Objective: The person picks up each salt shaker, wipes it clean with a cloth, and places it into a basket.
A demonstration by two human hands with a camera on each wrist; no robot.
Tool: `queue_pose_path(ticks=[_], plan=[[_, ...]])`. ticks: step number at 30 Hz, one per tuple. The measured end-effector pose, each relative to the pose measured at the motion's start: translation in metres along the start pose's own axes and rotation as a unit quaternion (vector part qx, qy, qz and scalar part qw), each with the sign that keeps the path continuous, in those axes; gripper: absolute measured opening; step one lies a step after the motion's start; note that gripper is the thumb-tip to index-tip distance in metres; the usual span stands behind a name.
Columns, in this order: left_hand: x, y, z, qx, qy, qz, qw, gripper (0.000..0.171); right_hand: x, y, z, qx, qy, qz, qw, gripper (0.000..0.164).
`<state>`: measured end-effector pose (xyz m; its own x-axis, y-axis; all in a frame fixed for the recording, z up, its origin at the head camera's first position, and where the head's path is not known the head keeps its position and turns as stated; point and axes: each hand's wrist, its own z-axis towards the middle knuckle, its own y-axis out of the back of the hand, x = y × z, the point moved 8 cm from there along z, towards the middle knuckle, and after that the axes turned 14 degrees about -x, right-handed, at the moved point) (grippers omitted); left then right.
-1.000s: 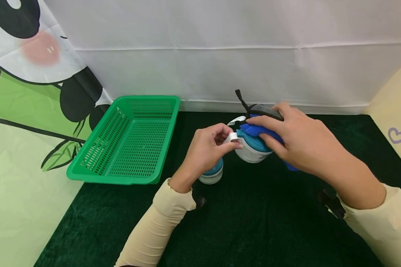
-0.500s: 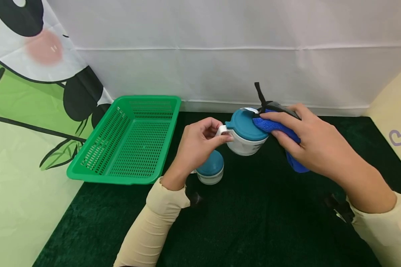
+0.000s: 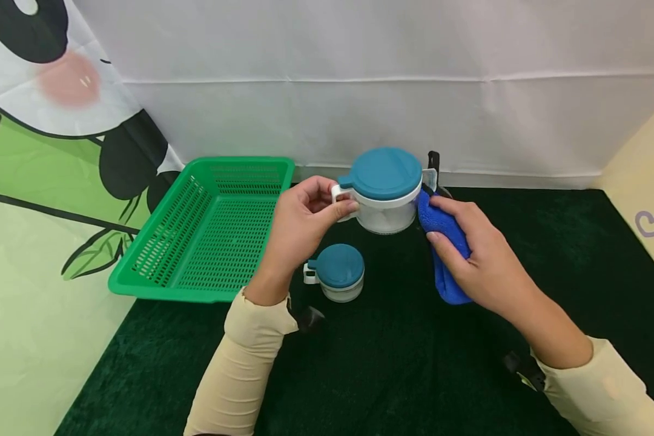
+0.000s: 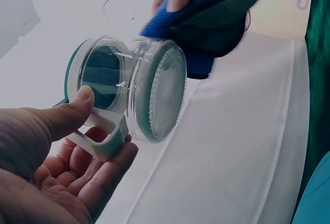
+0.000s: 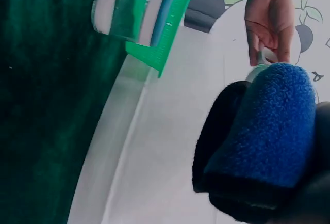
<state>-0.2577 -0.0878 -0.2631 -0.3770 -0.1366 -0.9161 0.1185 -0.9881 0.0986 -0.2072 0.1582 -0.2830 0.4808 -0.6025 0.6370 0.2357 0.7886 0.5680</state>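
Note:
My left hand (image 3: 301, 230) pinches the white handle of a clear glass seasoning jar (image 3: 387, 212) with a teal lid, fingers curled below the handle and thumb on top. The jar is held upright above the table; in the left wrist view its ridged glass base (image 4: 169, 92) shows. My right hand (image 3: 476, 260) grips a folded blue cloth (image 3: 449, 248) with dark edging, right at the jar's right side. In the right wrist view the cloth (image 5: 268, 131) covers most of the held jar. A smaller matching jar (image 3: 340, 266) stands on the table below it, handle to the left.
A green perforated plastic basket (image 3: 251, 290) stands to the left. Dark green fabric (image 3: 403, 363) covers the table. Behind it hangs a white sheet (image 3: 327, 109), with a printed cartoon panel (image 3: 49, 181) on the left and a cream one (image 3: 643, 194) on the right.
The held jar has moved left and up and tilted back upright. The right hand with the cloth has gone from over the lid to the jar's right side. The smaller jar is now fully uncovered.

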Motion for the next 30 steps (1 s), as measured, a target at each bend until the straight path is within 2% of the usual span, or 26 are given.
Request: queue_pose_path(ticks=[2,5,9,12,20,26,30], plan=[[-0.001,0.003,0.001,-0.004,0.002,-0.002,1.0,0.018,-0.003,-0.005,-0.003,0.011,0.0,-0.008,1.0,0.05],[-0.003,0.009,0.003,-0.007,0.002,-0.012,0.9999,0.017,-0.01,-0.014,-0.009,0.054,-0.011,-0.034,0.998,0.048],[-0.013,0.02,0.008,-0.015,-0.018,-0.027,0.9993,0.015,-0.018,-0.023,-0.016,0.102,-0.024,-0.061,0.993,0.048],[-0.019,0.034,0.012,-0.033,-0.031,-0.023,0.9987,0.015,-0.02,-0.022,-0.018,0.105,-0.024,-0.069,0.992,0.048],[-0.022,0.077,0.022,-0.096,-0.025,0.031,0.9946,0.019,-0.025,-0.017,-0.015,0.105,-0.016,-0.068,0.992,0.047],[-0.018,0.118,0.028,-0.164,-0.004,0.084,0.9828,0.02,-0.028,-0.011,-0.01,0.107,-0.013,-0.067,0.992,0.047],[-0.01,0.139,0.029,-0.196,0.019,0.127,0.9722,0.023,-0.033,-0.007,-0.007,0.112,-0.014,-0.069,0.991,0.047]])
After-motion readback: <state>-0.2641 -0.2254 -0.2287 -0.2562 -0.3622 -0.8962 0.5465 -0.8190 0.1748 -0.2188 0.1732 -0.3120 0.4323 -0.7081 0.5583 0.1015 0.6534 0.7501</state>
